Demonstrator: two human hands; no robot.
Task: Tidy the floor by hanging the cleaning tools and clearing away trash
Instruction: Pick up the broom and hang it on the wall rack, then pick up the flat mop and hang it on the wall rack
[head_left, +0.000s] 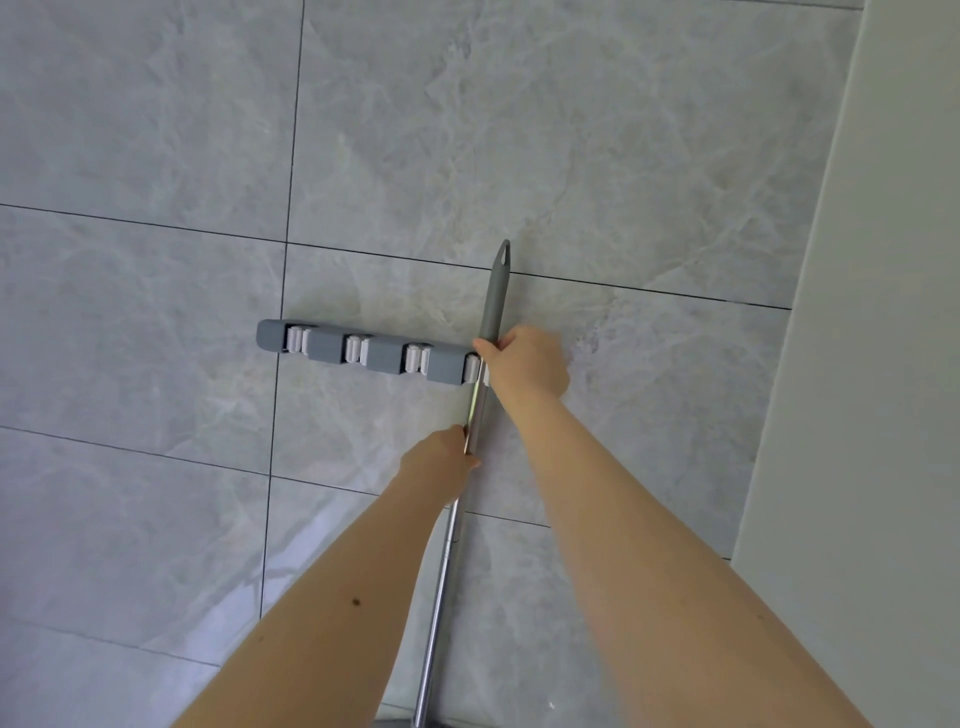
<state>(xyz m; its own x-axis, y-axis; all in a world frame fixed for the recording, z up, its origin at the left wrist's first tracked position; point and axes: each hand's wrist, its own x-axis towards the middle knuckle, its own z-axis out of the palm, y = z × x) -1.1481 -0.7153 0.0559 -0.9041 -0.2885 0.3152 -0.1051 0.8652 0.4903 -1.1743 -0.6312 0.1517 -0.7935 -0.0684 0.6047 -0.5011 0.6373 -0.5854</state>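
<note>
A grey wall rack (332, 347) with white roller clips is fixed to the tiled wall. A long metal pole (441, 582) with a grey plastic grip end (496, 296) stands upright against the rack's rightmost clip (471, 368). My right hand (527, 364) is closed around the pole at the clip, just below the grey grip. Lower down, my left hand (441, 460) grips the shiny shaft. The tool's head is hidden below the frame.
Three white clips to the left on the rack hold nothing. Grey marble-look wall tiles (571, 130) with dark grout lines fill the view. A pale plain surface (883, 312) runs down the right side.
</note>
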